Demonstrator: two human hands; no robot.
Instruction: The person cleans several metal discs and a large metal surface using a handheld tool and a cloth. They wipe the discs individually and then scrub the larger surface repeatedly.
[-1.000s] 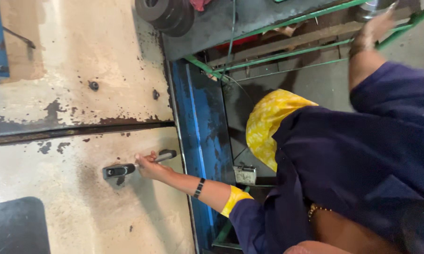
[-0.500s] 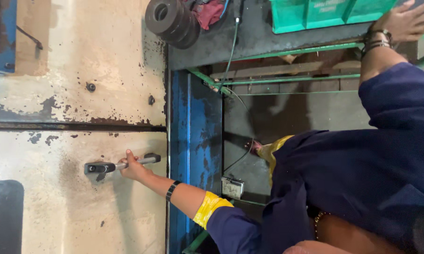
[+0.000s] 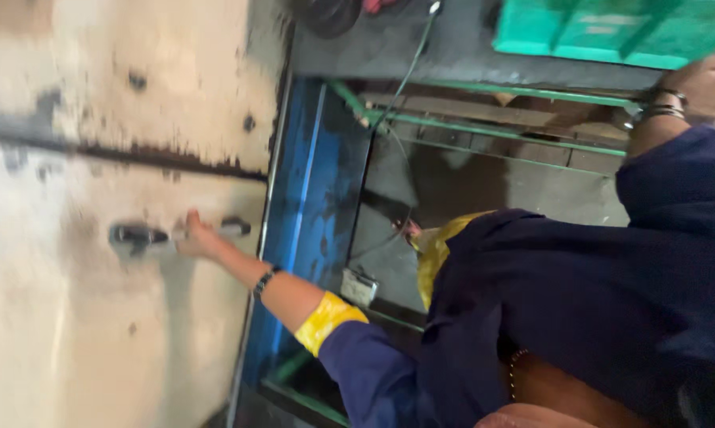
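While the view is blurred and turned on its side, the person's left hand (image 3: 197,238) is stretched out across a worn cream-coloured metal panel (image 3: 80,333) and closed around a dark metal handle (image 3: 179,233) fixed to it. The fingers wrap the middle of the bar, so that only its two dark ends show on either side of the hand. A dark band (image 3: 265,279) sits on that wrist, and a yellow cuff (image 3: 328,320) ends the dark blue sleeve (image 3: 381,376) further up the arm. A rusty dark seam (image 3: 135,150) crosses the panel just beside the handle. Next to the panel's edge stands a blue painted post (image 3: 310,206), and past it a green metal frame (image 3: 484,127) with a green plastic crate (image 3: 611,32) near it. The right hand (image 3: 710,83) is raised at the far edge of the view near the crate, wearing metal bangles (image 3: 657,107); whether it grips anything cannot be told, since it is partly cut off.
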